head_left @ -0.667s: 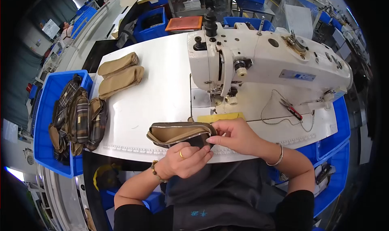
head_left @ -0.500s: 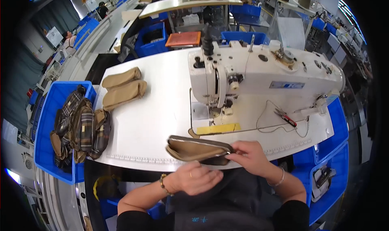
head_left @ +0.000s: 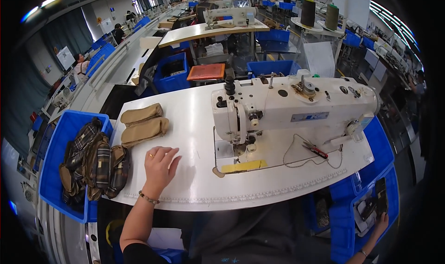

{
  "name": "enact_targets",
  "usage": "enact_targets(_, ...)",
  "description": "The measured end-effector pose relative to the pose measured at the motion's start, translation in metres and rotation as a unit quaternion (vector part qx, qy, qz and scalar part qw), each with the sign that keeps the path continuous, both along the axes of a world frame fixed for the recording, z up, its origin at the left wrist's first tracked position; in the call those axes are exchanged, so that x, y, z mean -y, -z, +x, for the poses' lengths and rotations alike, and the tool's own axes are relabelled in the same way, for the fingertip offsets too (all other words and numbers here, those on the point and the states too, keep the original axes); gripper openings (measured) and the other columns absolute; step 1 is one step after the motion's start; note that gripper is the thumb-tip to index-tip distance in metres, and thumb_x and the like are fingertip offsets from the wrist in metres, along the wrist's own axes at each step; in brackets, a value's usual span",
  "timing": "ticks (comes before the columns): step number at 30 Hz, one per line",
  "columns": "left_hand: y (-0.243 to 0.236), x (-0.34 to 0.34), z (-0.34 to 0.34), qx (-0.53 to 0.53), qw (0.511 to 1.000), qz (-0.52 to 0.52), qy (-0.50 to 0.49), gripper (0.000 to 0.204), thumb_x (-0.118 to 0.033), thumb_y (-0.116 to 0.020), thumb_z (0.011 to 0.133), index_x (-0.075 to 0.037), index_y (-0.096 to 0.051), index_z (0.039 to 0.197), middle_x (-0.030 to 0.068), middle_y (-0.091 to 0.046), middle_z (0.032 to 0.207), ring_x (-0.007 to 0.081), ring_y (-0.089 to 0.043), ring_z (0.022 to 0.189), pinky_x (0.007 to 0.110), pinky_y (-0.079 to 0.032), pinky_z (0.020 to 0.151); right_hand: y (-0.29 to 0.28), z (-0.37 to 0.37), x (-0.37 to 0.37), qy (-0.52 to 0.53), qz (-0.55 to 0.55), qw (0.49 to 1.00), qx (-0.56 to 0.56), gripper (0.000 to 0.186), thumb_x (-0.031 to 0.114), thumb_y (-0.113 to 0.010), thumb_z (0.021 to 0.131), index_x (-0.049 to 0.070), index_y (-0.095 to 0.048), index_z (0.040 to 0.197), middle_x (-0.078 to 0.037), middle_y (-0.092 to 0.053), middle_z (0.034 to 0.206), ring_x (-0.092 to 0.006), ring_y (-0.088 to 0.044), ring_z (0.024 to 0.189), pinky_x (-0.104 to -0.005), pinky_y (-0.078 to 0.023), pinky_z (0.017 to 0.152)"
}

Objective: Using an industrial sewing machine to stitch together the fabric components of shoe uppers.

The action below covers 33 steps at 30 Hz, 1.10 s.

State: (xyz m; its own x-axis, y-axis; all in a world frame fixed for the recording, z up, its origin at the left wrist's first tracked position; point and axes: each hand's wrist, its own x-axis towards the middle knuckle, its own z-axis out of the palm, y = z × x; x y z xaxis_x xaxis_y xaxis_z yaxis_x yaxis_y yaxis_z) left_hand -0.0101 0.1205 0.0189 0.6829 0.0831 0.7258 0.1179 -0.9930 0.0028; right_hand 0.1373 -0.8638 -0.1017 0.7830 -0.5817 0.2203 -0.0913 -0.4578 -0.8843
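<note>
My left hand (head_left: 159, 167) hovers over the left part of the white sewing table (head_left: 194, 125), fingers bent and apart, holding nothing. Just beyond its fingertips lie two tan fabric pouches (head_left: 144, 132), side by side. Far to the right, my right hand (head_left: 381, 223) reaches over a blue bin (head_left: 393, 204). Its fingers close on the lower end of a dark pouch (head_left: 381, 194), held upright at the bin's inner side. Other dark and pale grey pieces (head_left: 365, 215) lie in that bin.
A white sewing machine (head_left: 287, 104) stands on the table, with red-handled snips (head_left: 316, 150) and a chain near its base. A yellow strip (head_left: 243, 166) lies by the needle plate. At left, a blue bin (head_left: 48, 185) holds several plaid and brown pouches (head_left: 97, 164).
My right hand has carried the pouch from the table's front edge to the right-hand bin. The left hand has come away from it and moved up-left toward the tan pouches. The view has shifted.
</note>
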Motion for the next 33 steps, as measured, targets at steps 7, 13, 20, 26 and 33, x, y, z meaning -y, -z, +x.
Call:
enact_targets(7,-0.006,-0.092,0.008,-0.03,0.986,-0.08,-0.141,0.014,-0.009,-0.071,0.083,-0.006,-0.071,0.096,0.0093,-0.069,0.096,0.0305,-0.062,0.092,0.04,-0.048,0.08,0.003,0.039,-0.182,0.027,-0.336,0.917,-0.212,0.057,0.017,-0.065,0.09,-0.006,-0.046,0.139,-0.023,-0.055,0.134,-0.0373,-0.052,0.127,-0.0414,-0.039,0.107)
enact_targets(13,0.017,-0.141,0.015,-0.075,0.962,-0.152,-0.214,0.014,-0.011,-0.073,0.082,-0.004,-0.07,0.094,0.013,-0.067,0.09,0.0334,-0.062,0.09,0.042,-0.049,0.08,-0.068,0.077,-0.336,-0.158,-0.462,0.871,0.06,0.04,0.003,-0.061,0.089,-0.003,-0.056,0.129,-0.019,-0.056,0.135,-0.0365,-0.052,0.125,-0.0424,-0.041,0.106)
enact_targets(20,0.021,-0.156,0.017,-0.132,0.955,-0.202,-0.174,0.013,-0.005,-0.071,0.082,0.001,-0.061,0.085,0.0175,-0.063,0.088,0.0349,-0.06,0.085,0.043,-0.047,0.073,-0.128,0.075,-0.543,-0.46,-0.394,0.741,0.289,0.029,-0.001,-0.069,0.078,0.0,-0.067,0.106,-0.016,-0.065,0.116,-0.0339,-0.063,0.098,-0.0419,-0.051,0.085)
enact_targets(26,0.001,-0.116,0.016,-0.103,0.963,-0.191,-0.16,0.011,-0.007,-0.067,0.085,0.0,-0.059,0.083,0.017,-0.063,0.09,0.0363,-0.059,0.09,0.045,-0.047,0.079,-0.122,0.067,-0.654,-0.68,-0.36,0.477,0.426,0.023,0.008,-0.064,0.08,0.001,-0.066,0.102,-0.011,-0.067,0.109,-0.0246,-0.066,0.094,-0.0372,-0.054,0.081)
enact_targets(33,0.011,0.036,0.05,-0.286,0.92,-0.262,0.055,0.013,-0.009,-0.067,0.086,-0.001,-0.058,0.088,0.0162,-0.061,0.089,0.0352,-0.061,0.086,0.043,-0.049,0.074,-0.101,0.059,-0.732,-0.728,-0.297,0.411,0.461,0.027,0.013,-0.064,0.083,0.0,-0.064,0.107,-0.013,-0.065,0.117,-0.0255,-0.063,0.106,-0.0378,-0.051,0.092)
